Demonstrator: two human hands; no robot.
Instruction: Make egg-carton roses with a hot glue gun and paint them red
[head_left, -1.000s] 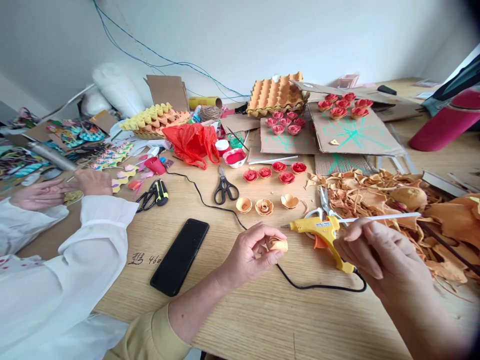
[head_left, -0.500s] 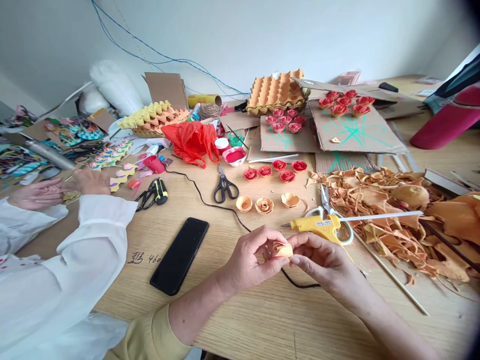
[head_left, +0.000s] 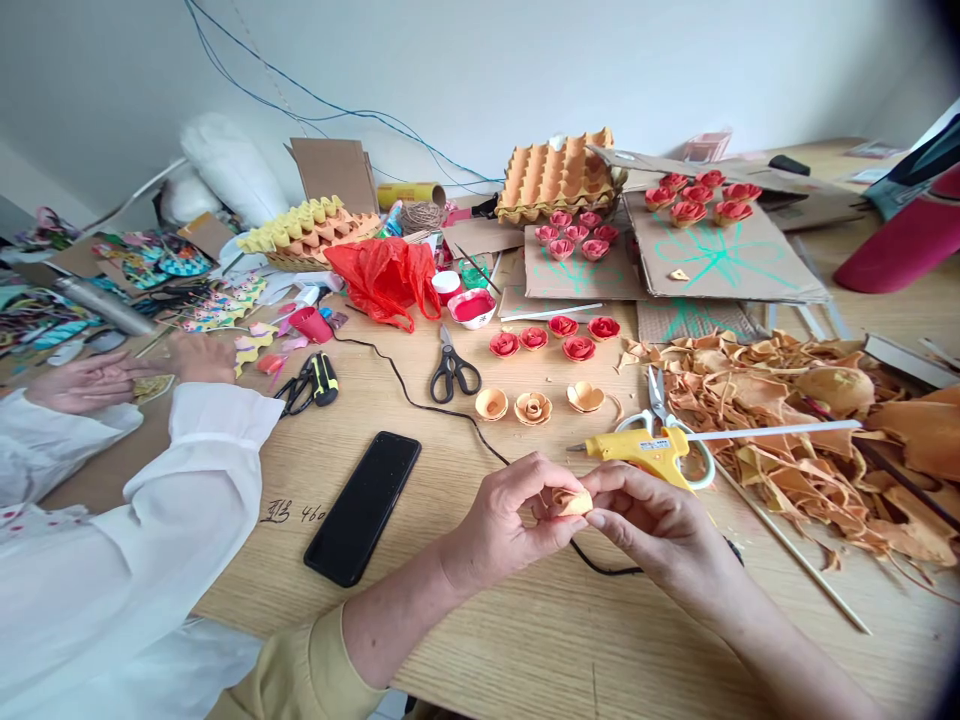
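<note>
Between the fingertips of both hands sits a small orange paper-pulp flower (head_left: 573, 501), partly hidden by the fingers. My left hand (head_left: 504, 515) is closed around its left side. From the right, my right hand (head_left: 652, 515) pinches its edge with thumb and fingers. Just beyond my right hand lies a yellow glue gun (head_left: 637, 452) with a white glue stick, on top of white-handled scissors (head_left: 657, 400). Farther off are an unpainted orange cup (head_left: 492, 404), an orange rose (head_left: 532, 407) and an open orange flower (head_left: 585, 397).
A black phone (head_left: 363, 508) and black scissors (head_left: 452, 372) lie to the left. Painted red roses (head_left: 579, 348) stand behind. Orange pulp scraps (head_left: 750, 390) and a wooden stick (head_left: 795, 550) are on the right. A co-worker's hands (head_left: 196, 358) and white sleeves occupy the far left.
The view has shifted slightly. Both my hands stay on the orange flower, with little change in their grip. The co-worker's hand has moved a little.
</note>
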